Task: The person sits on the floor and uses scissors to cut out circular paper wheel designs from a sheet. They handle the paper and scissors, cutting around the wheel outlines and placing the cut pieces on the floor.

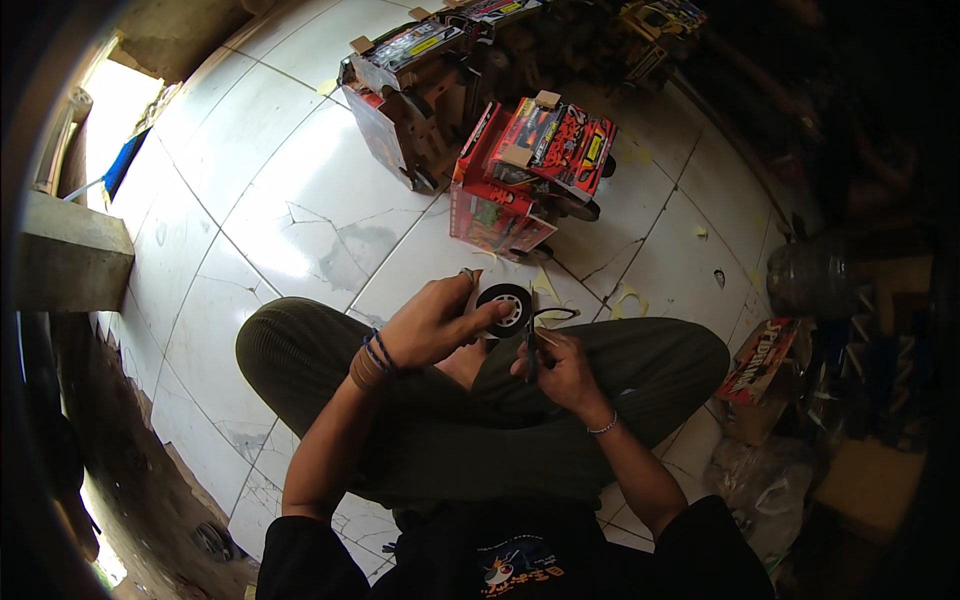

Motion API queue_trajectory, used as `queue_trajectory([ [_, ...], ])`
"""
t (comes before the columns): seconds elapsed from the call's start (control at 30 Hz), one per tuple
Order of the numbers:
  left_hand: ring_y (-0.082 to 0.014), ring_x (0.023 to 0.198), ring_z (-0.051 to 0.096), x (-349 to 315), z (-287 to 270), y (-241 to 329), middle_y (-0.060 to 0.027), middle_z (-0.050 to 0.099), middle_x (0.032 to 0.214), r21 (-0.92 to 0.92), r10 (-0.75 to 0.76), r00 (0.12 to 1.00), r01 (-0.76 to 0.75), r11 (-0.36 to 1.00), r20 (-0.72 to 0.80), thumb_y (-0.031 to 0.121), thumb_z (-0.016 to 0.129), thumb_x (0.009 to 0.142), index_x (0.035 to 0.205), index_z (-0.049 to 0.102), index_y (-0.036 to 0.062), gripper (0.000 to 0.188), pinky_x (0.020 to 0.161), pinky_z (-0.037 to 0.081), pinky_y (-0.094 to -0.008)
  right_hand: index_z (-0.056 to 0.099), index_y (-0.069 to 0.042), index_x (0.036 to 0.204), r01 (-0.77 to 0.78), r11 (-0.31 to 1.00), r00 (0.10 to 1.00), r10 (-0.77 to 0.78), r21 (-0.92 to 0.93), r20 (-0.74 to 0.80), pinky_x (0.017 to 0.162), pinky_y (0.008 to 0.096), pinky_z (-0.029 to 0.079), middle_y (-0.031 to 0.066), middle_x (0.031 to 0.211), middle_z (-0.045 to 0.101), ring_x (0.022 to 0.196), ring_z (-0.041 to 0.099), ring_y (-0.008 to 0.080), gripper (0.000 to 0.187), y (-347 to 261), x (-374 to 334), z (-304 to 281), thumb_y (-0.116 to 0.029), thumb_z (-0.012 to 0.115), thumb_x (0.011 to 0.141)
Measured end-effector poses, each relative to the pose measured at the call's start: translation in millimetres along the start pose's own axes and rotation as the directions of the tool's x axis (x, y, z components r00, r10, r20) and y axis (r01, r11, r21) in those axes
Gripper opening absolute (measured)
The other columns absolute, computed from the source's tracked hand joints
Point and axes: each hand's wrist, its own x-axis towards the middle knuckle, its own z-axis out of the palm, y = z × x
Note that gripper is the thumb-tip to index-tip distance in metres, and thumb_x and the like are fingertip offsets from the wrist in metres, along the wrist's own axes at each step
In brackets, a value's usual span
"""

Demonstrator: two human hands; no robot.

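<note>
My left hand [430,322] pinches a round black wheel cut-out [488,303] with a pale spoked centre, its thumb lying across the front. Close against the right edge of that disc are the dark blades of a pair of scissors [531,345]. My right hand [566,376] is closed around their handles, above my crossed legs. A thin, dark-and-pale curled strip [562,312] sticks out beside the blades. Whether the blades are apart or together is too small to tell.
A red cardboard toy truck [560,150] stands on the tiles just ahead, with another box-built truck [400,105] behind it. Yellowish scraps [628,300] lie about. At the right are a large clear bottle [812,278], a red printed box [765,360] and a plastic bag [765,485].
</note>
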Motion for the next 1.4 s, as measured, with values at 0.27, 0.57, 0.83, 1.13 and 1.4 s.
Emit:
queue_trajectory([
  [0.27, -0.0095, 0.074, 0.061, 0, -1, -6, -0.0048, 0.069, 0.085, -0.059, 0.004, 0.999, -0.002, 0.998, 0.040, 0.034, 0.071, 0.102, 0.108, 0.067, -0.0047, 0.040, 0.065, 0.050, -0.0273, 0.071, -0.004, 0.094, -0.060, 0.988, 0.998, 0.064, 0.142, -0.025, 0.061, 0.0295, 0.047, 0.0064, 0.086, 0.071, 0.068, 0.063, 0.0125, 0.013, 10, -2, 4, -0.015, 0.076, 0.090],
  [0.57, -0.0060, 0.072, 0.059, 6, 17, -11, -0.0014, 0.064, 0.078, -0.355, 0.059, 0.985, -0.115, 0.928, -0.165, 0.035, 0.070, 0.103, 0.100, 0.064, -0.0049, 0.041, 0.062, 0.050, -0.0283, 0.068, -0.005, 0.097, -0.115, 0.974, 0.993, 0.113, 0.197, 0.021, 0.059, 0.0288, 0.043, 0.0024, 0.090, 0.068, 0.064, 0.055, 0.0134, 0.029, 2, -1, 10, -0.030, 0.080, 0.090],
  [0.83, -0.0053, 0.087, 0.062, 8, 26, -5, -0.0022, 0.072, 0.096, -0.470, 0.050, 0.984, -0.126, 0.874, -0.169, 0.030, 0.067, 0.105, 0.115, 0.067, -0.0046, 0.036, 0.075, 0.054, -0.0263, 0.065, -0.002, 0.103, -0.101, 0.976, 0.995, 0.094, 0.193, 0.045, 0.065, 0.0262, 0.051, 0.0020, 0.091, 0.067, 0.073, 0.059, 0.0073, 0.037, 1, 3, 15, -0.038, 0.071, 0.099],
  [1.13, -0.0061, 0.087, 0.063, 9, 28, -9, -0.0028, 0.072, 0.094, -0.435, 0.041, 0.986, -0.107, 0.894, -0.159, 0.032, 0.069, 0.104, 0.111, 0.068, -0.0046, 0.037, 0.075, 0.055, -0.0272, 0.065, -0.003, 0.107, -0.041, 0.975, 0.999, 0.036, 0.217, 0.027, 0.065, 0.0265, 0.051, 0.0018, 0.091, 0.067, 0.072, 0.060, 0.0081, 0.050, 3, 2, 15, -0.051, 0.072, 0.097],
  [1.4, -0.0051, 0.085, 0.063, 12, 29, -22, -0.0004, 0.071, 0.096, -0.321, 0.064, 0.989, -0.104, 0.941, -0.134, 0.026, 0.067, 0.105, 0.118, 0.066, -0.0023, 0.031, 0.074, 0.052, -0.0242, 0.067, -0.005, 0.095, -0.041, 0.959, 0.998, 0.052, 0.281, -0.032, 0.059, 0.0295, 0.043, 0.0025, 0.086, 0.066, 0.068, 0.058, 0.0132, 0.033, -6, 4, 16, -0.036, 0.076, 0.095],
])
